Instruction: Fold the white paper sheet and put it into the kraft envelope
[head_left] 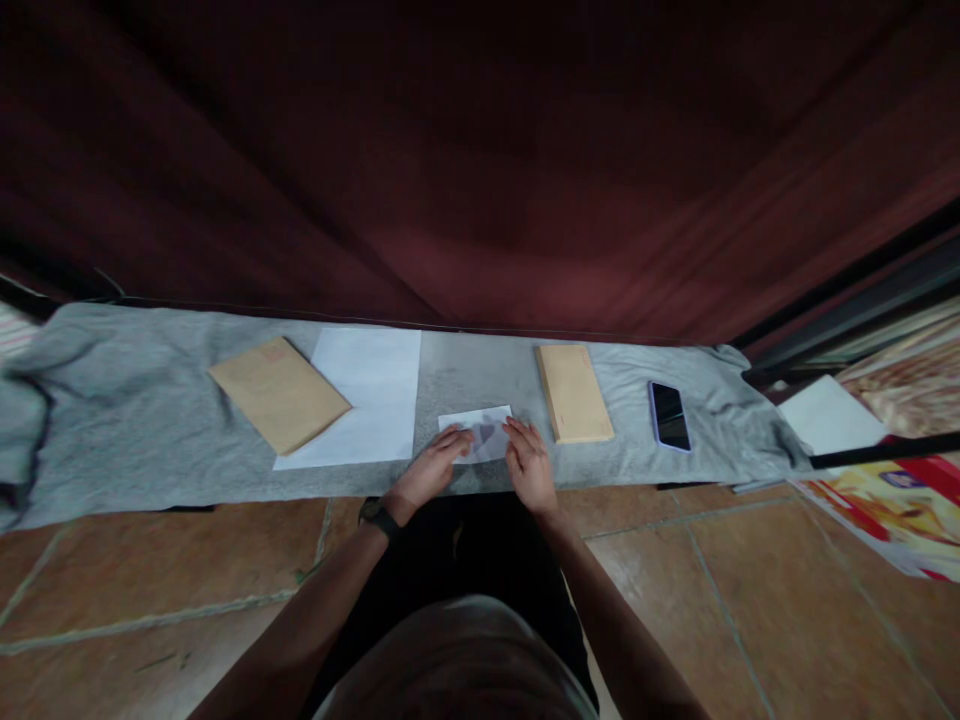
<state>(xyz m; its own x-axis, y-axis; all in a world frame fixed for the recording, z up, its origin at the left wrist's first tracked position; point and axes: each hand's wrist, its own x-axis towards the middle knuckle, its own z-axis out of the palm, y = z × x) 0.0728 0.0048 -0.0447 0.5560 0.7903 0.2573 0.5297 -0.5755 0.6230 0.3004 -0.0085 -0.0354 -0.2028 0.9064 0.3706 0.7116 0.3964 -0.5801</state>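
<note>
A small folded sheet of white paper (pixel 489 438) lies on the grey cloth right in front of me, with shadows of my hands across it. At its left end, my left hand (pixel 433 468) has its fingers and thumb closed on the paper; a dark watch is on that wrist. On the opposite end my right hand (pixel 531 468) grips the paper with bent fingers, the thumb near the lower edge. To the right of my right hand sits a stack of brown envelopes (pixel 576 393). Larger white sheets (pixel 382 400) lie flat to the left of my left hand.
More brown envelopes (pixel 279 395) rest askew, partly over the white sheets. A phone (pixel 670 416) in a purple case lies at the right. Grey cloth (pixel 142 420) covers the narrow surface. A dark red curtain (pixel 465 200) hangs behind; printed packaging (pixel 900 510) is at far right.
</note>
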